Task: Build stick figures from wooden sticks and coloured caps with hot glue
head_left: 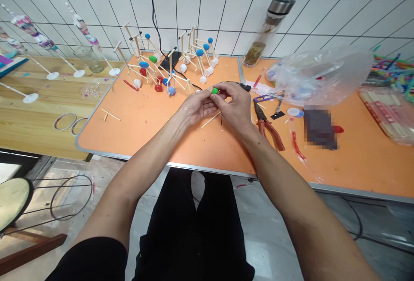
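Note:
A small green lump (214, 91), which looks like modelling clay, sits between the fingertips of my left hand (199, 107) and my right hand (237, 107). Both hands meet above the orange table (181, 143), fingers curled in a pinch around the lump. A thin wooden stick (211, 120) lies just beneath them. Left of my hands stand several little stick figures with coloured clay balls, among them a blue ball (144, 64) and a red ball (158, 87). Pliers with red handles (267, 127) rest beside my right wrist.
Behind the figures lies a black phone (170, 61) with a cable. A glass bottle (263, 35) stands against the tiled wall. To the right are a clear plastic bag (326, 76), a purple cutter (263, 98) and packed sticks (386, 112). Short stick pieces (111, 115) lie at left.

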Available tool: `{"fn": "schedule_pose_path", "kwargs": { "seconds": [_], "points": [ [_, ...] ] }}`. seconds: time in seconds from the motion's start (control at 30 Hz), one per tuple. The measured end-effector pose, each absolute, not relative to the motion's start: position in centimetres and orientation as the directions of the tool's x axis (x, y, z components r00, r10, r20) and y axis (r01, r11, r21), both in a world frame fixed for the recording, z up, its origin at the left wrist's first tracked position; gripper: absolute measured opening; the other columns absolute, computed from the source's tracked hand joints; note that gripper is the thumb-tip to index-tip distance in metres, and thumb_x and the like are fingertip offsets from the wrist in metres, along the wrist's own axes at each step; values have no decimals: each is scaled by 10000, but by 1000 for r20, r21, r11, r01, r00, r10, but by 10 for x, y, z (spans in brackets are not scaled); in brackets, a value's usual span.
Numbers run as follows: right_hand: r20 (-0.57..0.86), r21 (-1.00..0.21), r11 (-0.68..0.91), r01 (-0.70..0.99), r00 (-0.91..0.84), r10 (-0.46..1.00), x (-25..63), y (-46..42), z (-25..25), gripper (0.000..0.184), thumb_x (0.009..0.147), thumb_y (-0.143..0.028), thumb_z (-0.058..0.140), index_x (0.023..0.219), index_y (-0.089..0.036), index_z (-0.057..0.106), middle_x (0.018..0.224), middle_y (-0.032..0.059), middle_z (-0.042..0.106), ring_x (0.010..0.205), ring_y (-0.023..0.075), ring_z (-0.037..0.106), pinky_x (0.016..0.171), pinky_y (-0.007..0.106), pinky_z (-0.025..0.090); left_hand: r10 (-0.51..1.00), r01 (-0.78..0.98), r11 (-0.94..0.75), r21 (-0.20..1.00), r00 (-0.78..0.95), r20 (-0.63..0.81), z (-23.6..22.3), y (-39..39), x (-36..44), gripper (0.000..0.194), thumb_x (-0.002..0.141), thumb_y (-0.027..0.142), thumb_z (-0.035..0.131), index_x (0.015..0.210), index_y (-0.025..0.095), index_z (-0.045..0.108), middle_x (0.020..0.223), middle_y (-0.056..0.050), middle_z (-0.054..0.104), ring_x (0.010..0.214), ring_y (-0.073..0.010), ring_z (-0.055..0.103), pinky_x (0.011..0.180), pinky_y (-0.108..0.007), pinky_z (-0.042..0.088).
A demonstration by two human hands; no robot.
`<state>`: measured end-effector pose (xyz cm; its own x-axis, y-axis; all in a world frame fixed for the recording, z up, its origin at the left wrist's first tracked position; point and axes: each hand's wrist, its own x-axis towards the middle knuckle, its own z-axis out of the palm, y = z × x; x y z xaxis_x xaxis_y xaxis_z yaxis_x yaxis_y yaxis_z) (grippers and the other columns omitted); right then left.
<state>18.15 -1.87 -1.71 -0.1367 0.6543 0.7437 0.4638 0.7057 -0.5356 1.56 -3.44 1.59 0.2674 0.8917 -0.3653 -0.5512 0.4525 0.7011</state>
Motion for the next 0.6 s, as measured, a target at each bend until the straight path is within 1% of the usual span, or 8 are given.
{"fn": "schedule_pose_path", "kwargs": {
  "seconds": [0.13, 0.23, 0.33, 0.47, 0.6],
  "points": [
    [749, -538, 712, 451, -133, 649, 180, -18, -18, 279, 1069, -528, 813, 1199, -286, 867, 1159, 68, 886, 1059, 305, 818, 1006, 486, 673, 880, -555, 475, 683, 290, -377, 17, -35, 14, 286, 1137, 454, 815, 1177, 183, 897, 1195, -147, 951, 1280, -252, 900, 1279, -373, 613],
    [762, -530, 722, 446, -124, 636, 180, -17, -19, 278, 1055, -501, 813, 1216, -281, 867, 1177, 69, 891, 1079, 310, 826, 1007, 491, 678, 875, -552, 484, 678, 307, -374, 17, -34, 12, 293, 1152, 460, 789, 1189, 189, 894, 1192, -133, 952, 1253, -242, 906, 1264, -370, 624],
    [758, -532, 713, 457, -119, 642, 180, -17, -19, 296, 1060, -532, 813, 1218, -287, 864, 1171, 70, 890, 1078, 311, 824, 1007, 493, 682, 876, -545, 483, 686, 309, -371, 16, -34, 12, 315, 1160, 485, 769, 1209, 199, 894, 1187, -123, 953, 1241, -246, 909, 1245, -380, 643],
    [758, -527, 711, 466, -121, 641, 180, -18, -17, 316, 1086, -594, 800, 1196, -304, 860, 1138, 60, 885, 1058, 303, 817, 1011, 488, 676, 870, -545, 493, 678, 310, -383, 15, -33, 12, 341, 1148, 510, 785, 1246, 204, 899, 1208, -135, 952, 1255, -259, 908, 1261, -395, 640],
    [768, -513, 726, 458, -132, 626, 180, -19, -16, 316, 1103, -604, 785, 1157, -303, 864, 1100, 57, 878, 1030, 295, 809, 992, 476, 665, 870, -549, 494, 675, 305, -388, 16, -34, 13, 354, 1167, 515, 755, 1287, 213, 896, 1215, -131, 952, 1263, -257, 907, 1271, -401, 639]
  ]
}}
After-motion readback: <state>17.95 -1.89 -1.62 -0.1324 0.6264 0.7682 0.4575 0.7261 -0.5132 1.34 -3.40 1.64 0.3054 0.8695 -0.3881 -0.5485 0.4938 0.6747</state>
